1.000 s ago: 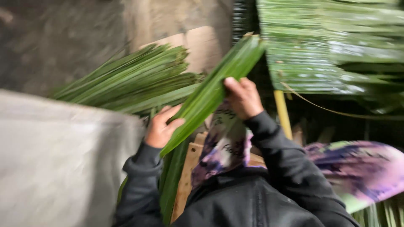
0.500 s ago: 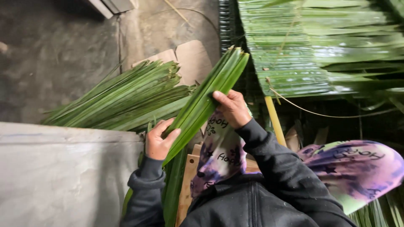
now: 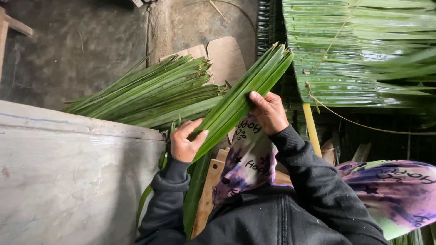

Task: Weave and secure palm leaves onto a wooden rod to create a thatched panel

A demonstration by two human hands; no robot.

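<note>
A long folded green palm leaf (image 3: 247, 93) slants from lower left to upper right across the middle of the head view. My left hand (image 3: 186, 140) grips its lower part, thumb over the top face. My right hand (image 3: 269, 112) holds it higher up, fingers curled around the right edge. Both arms wear dark sleeves. A purple and green patterned cloth (image 3: 247, 159) hangs between my arms, under the leaf.
A pile of cut green leaves (image 3: 145, 93) lies on the floor to the left on cardboard (image 3: 225, 56). A panel of layered woven leaves (image 3: 359, 50) fills the upper right, with a yellow stick (image 3: 311, 129) below. A grey slab (image 3: 68, 177) is at lower left.
The view has shifted and sharpened. Both hands keep their hold on the leaf, which sits slightly further right and lower in view.
</note>
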